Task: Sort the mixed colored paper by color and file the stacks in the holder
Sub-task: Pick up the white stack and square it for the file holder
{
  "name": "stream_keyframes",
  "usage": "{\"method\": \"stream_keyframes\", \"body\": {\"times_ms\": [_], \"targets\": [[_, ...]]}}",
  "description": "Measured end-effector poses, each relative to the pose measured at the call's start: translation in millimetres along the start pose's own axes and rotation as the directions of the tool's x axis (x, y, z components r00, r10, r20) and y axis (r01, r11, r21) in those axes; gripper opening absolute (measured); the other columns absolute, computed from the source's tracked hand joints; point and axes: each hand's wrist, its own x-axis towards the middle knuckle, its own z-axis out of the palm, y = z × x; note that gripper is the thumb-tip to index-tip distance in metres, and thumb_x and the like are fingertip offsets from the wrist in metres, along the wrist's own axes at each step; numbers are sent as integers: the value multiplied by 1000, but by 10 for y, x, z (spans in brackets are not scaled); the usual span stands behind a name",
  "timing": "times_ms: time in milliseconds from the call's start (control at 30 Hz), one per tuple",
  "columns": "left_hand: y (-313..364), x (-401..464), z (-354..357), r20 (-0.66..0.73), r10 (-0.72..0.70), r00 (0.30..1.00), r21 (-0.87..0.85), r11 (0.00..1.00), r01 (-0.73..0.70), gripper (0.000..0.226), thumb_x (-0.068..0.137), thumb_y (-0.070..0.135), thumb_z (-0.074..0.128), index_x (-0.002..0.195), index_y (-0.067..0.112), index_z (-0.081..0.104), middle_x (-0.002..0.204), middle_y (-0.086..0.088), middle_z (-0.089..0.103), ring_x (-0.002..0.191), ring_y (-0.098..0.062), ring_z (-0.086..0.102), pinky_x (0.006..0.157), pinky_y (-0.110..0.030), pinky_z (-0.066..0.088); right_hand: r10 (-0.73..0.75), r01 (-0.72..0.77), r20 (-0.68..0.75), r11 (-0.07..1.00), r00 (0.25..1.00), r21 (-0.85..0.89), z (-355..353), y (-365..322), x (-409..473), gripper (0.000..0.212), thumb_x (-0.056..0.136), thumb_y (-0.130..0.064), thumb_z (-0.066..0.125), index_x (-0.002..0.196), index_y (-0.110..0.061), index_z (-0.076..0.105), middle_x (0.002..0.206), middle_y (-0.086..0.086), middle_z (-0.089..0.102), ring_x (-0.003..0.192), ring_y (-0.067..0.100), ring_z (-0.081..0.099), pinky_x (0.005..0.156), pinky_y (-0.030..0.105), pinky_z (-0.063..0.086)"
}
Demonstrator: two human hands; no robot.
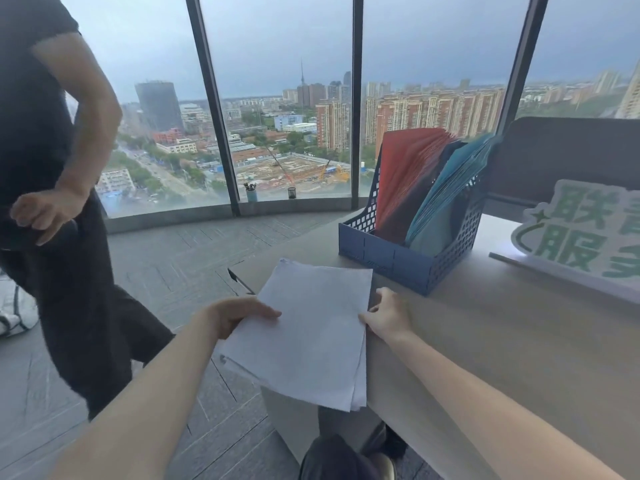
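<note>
Head view, step: we judge the last colour is in hand, since the red stack [405, 178] and blue stack [450, 195] already stand in the holder [398, 258].
White stack [308, 334]: partly on the table [519, 341], overhanging its edge.
Left hand [239, 315]: pinches the stack's left edge.
Right hand [388, 315]: fingers curled on its right edge.
Next: we would square the sheets, lift them, and slot them upright beside the blue.
Bystander [52, 168]: stands at left, near.

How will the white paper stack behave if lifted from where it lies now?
The white stack is thin sheets, so it will likely sag unless both hands support it. Its lower edges are fanned unevenly, so sheets may slip apart. It overhangs the desk edge, gripped by the left hand and touched by the right hand, so it probably lifts easily.
</note>
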Motion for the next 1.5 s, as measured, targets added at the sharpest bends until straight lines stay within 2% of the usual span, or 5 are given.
{"method": "stream_keyframes", "body": {"times_ms": [233, 567, 900, 1100, 1500], "targets": [[-36, -137, 192, -83, 227, 970, -126, 964, -236, 61, 69, 2, 75, 128, 10, 60, 122, -23, 66, 101, -39, 68, 83, -54, 57, 0, 1, -12, 1000, 1000, 9, 36, 95, 82, 23, 91, -24, 65, 82, -4, 74, 86, 8, 75, 85, 28, 70, 78, 35, 55], [279, -389, 774, -114, 448, 887, -151, 874, -461, 50, 76, 12, 81, 123, 13, 62, 114, -14, 72, 101, -34, 71, 81, -46, 59, 11, -83, 100, 653, 995, 753, -451, 4, -122, 28, 91, -18, 73, 117, -15, 62, 109, 7, 73, 96, 26, 72, 83, 42, 60], [742, -376, 1841, -313, 581, 751, -193, 735, -650, 12, 93, 7, 64, 102, 13, 69, 93, -7, 76, 82, -25, 72, 86, -47, 57, -167, 401, -441, 756, 882, 517, -1257, 169, -559, 51, 87, -49, 60, 115, -8, 51, 111, 21, 63, 100, 40, 62, 92, 59, 49], [684, -282, 2448, -355, 669, 653, -185, 634, -751, 16, 95, 6, 62, 109, 5, 67, 91, -3, 76, 79, -18, 72, 67, -32, 58, -141, 428, -505, 743, 851, 514, -1593, 429, -849, 11, 98, -26, 62, 109, -28, 60, 107, -10, 72, 101, 14, 68, 94, 48, 54], [723, -259, 2553, -285, 721, 631, -227, 589, -776, 24, 83, 9, 75, 106, 5, 70, 100, -13, 75, 85, -24, 71, 76, -37, 58, -268, 519, -513, 731, 816, 443, -2073, 535, -893, 32, 92, -38, 65, 123, -36, 56, 118, -9, 69, 110, 19, 67, 95, 58, 52]]}}
